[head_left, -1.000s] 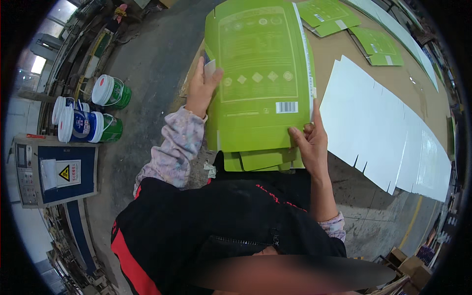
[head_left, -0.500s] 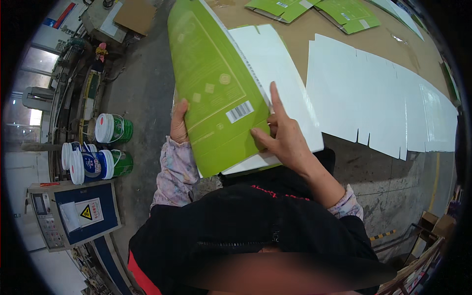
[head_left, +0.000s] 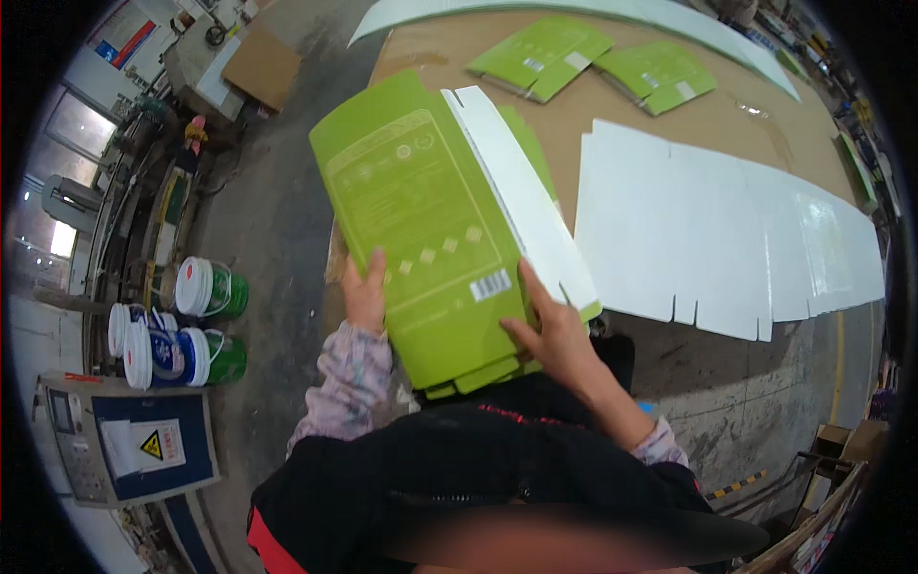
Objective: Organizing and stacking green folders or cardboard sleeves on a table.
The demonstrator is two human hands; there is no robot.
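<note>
Since the carton (head_left: 411,210) is broad, the left hand (head_left: 365,301) grips its left edge. The right hand (head_left: 562,337), closure unclear, lies opposite, apparently to steady it.

the carton (head_left: 418,215) is green with pale diamonds, the sheet (head_left: 679,220) white, the sleeves (head_left: 352,375) pastel-mottled.

A flat green carton (head_left: 402,215), printed with pale diamonds and a barcode, slants with its top leftward at the near edge of the counter (head_left: 732,148), a white strip (head_left: 516,196) along its right side.
</note>
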